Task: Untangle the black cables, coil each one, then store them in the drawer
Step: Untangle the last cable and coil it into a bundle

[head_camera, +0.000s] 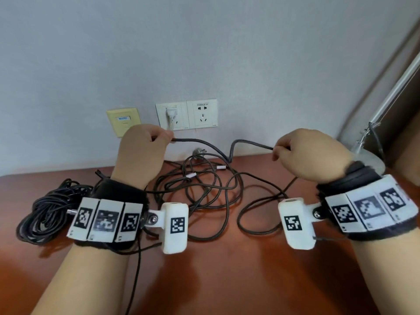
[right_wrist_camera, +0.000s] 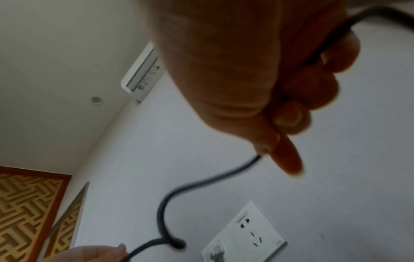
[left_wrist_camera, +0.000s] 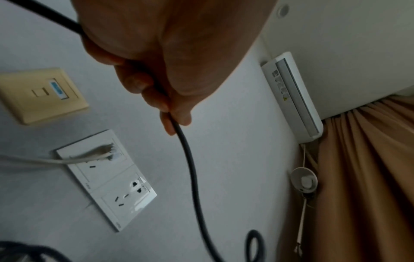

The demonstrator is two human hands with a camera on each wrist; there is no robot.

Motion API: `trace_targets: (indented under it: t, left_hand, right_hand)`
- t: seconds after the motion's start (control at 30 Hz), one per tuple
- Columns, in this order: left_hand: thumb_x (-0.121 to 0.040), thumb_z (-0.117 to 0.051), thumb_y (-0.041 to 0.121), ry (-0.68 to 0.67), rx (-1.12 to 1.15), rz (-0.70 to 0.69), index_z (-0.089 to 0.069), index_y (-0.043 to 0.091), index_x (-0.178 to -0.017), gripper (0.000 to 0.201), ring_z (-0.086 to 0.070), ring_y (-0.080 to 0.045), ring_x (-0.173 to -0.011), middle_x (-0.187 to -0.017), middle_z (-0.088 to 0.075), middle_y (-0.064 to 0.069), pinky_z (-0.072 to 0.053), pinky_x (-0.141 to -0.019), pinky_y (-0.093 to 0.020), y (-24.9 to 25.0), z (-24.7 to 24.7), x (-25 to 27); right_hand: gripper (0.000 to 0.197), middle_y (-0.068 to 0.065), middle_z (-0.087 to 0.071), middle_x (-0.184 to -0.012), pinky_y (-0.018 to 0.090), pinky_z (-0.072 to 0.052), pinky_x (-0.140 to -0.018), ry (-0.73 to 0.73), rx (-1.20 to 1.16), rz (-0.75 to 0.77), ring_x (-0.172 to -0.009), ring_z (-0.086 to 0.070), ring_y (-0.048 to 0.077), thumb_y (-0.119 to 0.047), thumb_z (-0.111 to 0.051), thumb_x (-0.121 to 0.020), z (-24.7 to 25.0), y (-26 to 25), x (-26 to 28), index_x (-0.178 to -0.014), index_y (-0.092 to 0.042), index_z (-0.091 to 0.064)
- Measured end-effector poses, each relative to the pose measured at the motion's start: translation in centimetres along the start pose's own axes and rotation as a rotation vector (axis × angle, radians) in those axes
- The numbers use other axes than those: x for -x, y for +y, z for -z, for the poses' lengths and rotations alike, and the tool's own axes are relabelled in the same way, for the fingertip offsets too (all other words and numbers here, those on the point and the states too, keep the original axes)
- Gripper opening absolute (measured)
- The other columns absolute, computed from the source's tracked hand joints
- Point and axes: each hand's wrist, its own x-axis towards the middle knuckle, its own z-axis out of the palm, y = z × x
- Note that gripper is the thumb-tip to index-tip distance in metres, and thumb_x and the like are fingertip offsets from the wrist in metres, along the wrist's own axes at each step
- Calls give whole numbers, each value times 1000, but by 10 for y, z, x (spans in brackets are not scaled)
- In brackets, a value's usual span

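Both hands are raised above the brown wooden surface, in front of the grey wall. The left hand grips a thick black cable; its fingers are curled round the cable, which comes out between thumb and forefinger. The right hand holds the same cable further along, with the fingers closed on it and the thumb pressed against it. Between the two hands the cable hangs down in a slack curve, makes a sharp bend near the middle and reaches the surface there.

Under this held part lies the tangle of black cables, spread in loose loops on the surface between the two wrists. Some small light-coloured connectors show inside the tangle, and a grey plug lies at its far edge, near the wall. To the left, partly behind the left wrist, a coiled bundle of thin black cable rests on the surface.

On the wall are a beige plate and a white double socket, with a white plug in its left half. The base of a lamp stands at the right, behind the right hand. I cannot see the drawer in any view.
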Motion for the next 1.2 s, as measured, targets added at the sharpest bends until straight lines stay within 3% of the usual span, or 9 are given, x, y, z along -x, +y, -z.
trace_targets:
  t: [0.13,0.27,0.37,0.47,0.67,0.8,0.97,1.1,1.2]
  left_hand:
    - [-103,-43,24,6,-155,39,-64,9,-80,35,-51,-23,-87,-78,-58,-7,-27,-71,-25,-13,3,-9]
    - [-104,-36,29,-153,-346,133,-62,9,-84,38,-57,-36,-97,-95,-63,-16,-43,-87,-43,-30,-6,-11]
    - [-103,-36,32,-263,-408,101,-62,17,-106,30,-56,-31,-108,-111,-61,-7,-41,-100,-50,-14,-22,-2]
    - [-102,-42,33,-261,-156,-83,-51,23,-135,36,-49,-12,-124,-136,-54,5,-35,-109,-35,19,-29,16]
    - [-96,-54,38,-475,-6,-266,-66,23,-99,19,-61,5,-78,-87,-72,12,-41,-72,-16,52,-49,40]
    - [-106,-34,23,-327,166,-36,-57,15,-79,37,-58,1,-49,-62,-72,1,-39,-51,-8,40,-40,21]
    - [-104,-33,22,97,418,265,-49,15,-74,34,-57,-7,-41,-52,-67,3,-36,-39,-13,-1,16,-11]
    - [-102,-37,21,-103,150,308,-58,8,-84,31,-65,-17,-67,-80,-75,-10,-44,-62,-21,-18,21,-12]
    - [-100,-45,32,-331,-236,204,-51,8,-123,34,-49,-21,-96,-107,-55,-2,-32,-82,-29,-7,5,-5]
  right_hand:
    - [18,3,-72,-89,28,-40,-68,254,-130,-146,-82,-61,26,-24,-58,-90,3,17,-5,-91,-25,-76]
    - [8,-6,-68,-70,23,-37,-57,380,-400,-78,-67,-61,14,-26,-69,-86,3,17,-5,-80,-26,-75]
    - [11,-12,-68,-63,10,-41,-52,321,-551,-4,-54,-58,-3,-24,-73,-83,-4,2,-3,-74,-29,-74]
    - [10,-22,-67,-68,2,-42,-62,292,-608,82,-67,-61,-10,-21,-75,-82,-13,-14,-1,-80,-31,-77]
    - [18,-13,-74,-80,14,-50,-74,322,-780,286,-78,-67,2,-7,-68,-84,-31,-43,7,-85,-22,-78]
    - [11,-10,-65,-76,19,-46,-69,216,-684,429,-69,-58,6,-16,-63,-93,-33,-38,4,-95,-25,-68]
    - [27,-14,-51,-59,25,-37,-61,50,-260,465,-60,-50,3,-35,-51,-98,-32,4,-9,-71,-29,-55]
    - [32,-6,-54,-59,33,-38,-59,146,-116,370,-61,-51,20,-44,-42,-95,-29,17,-11,-70,-26,-50]
    - [33,-8,-56,-61,35,-47,-61,187,-47,369,-63,-54,21,-51,-41,-91,-25,5,-6,-76,-27,-59]
